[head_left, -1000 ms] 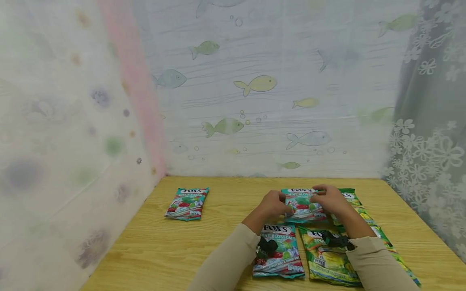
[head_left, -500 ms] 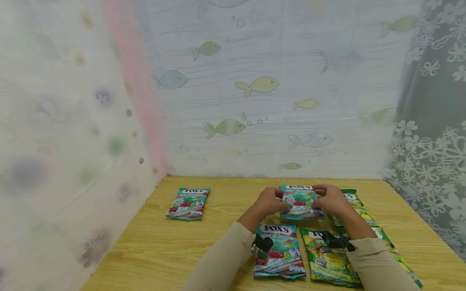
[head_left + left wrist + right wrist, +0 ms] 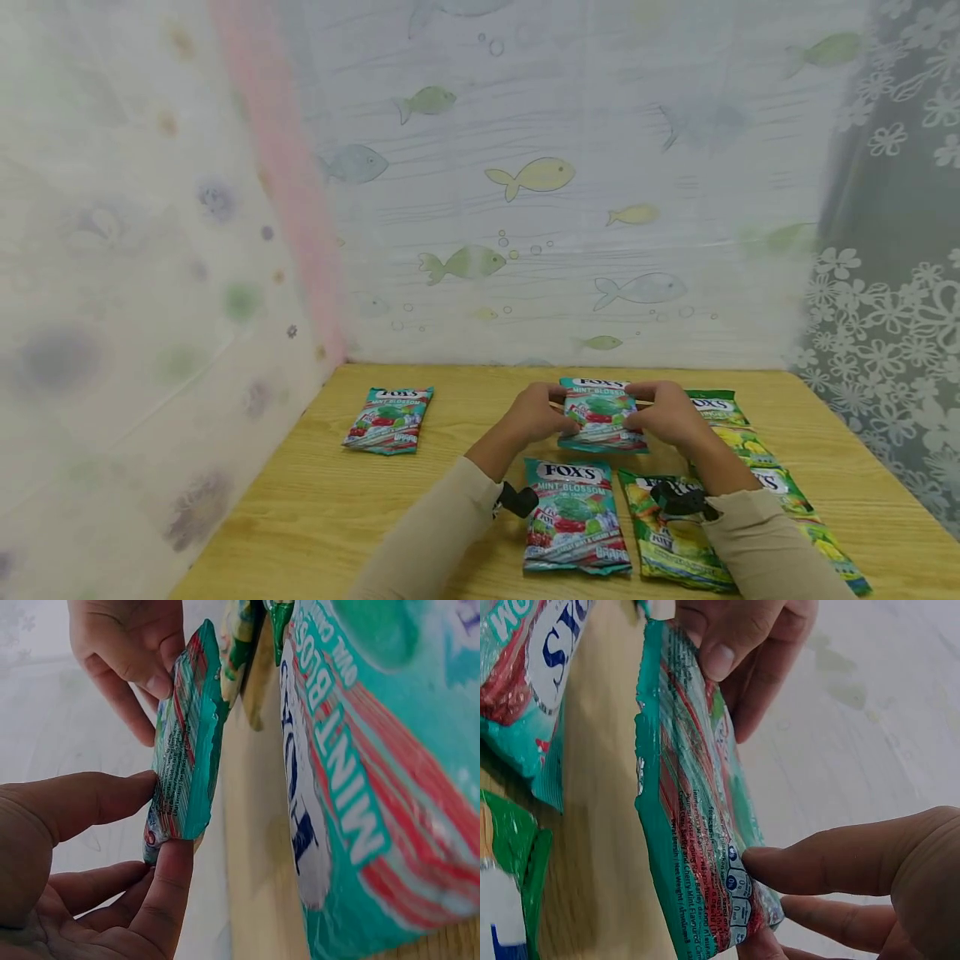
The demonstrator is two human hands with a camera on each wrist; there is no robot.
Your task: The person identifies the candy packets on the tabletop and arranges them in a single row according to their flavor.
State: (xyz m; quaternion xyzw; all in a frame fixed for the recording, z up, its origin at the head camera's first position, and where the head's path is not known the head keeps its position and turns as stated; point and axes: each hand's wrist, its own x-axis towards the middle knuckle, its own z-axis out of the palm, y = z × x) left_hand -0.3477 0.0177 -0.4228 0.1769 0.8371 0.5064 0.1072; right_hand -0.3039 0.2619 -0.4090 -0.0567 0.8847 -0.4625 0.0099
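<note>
A pale wall covering (image 3: 555, 225) printed with green, yellow and blue fish fills the upper middle. Blurry floral sheeting (image 3: 127, 283) covers the left, edged by a pink band (image 3: 277, 158). Grey, white-flowered fabric (image 3: 885, 225) hangs at right; a wood-grain tabletop (image 3: 300, 500) spans the bottom under soft light.

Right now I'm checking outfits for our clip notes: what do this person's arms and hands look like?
The left hand and right hand are bare, with no gloves or rings in sight. The left sleeve and right sleeve are long, plain beige, and stop short of the hands. Near each sleeve's end sits a small black device.
</note>
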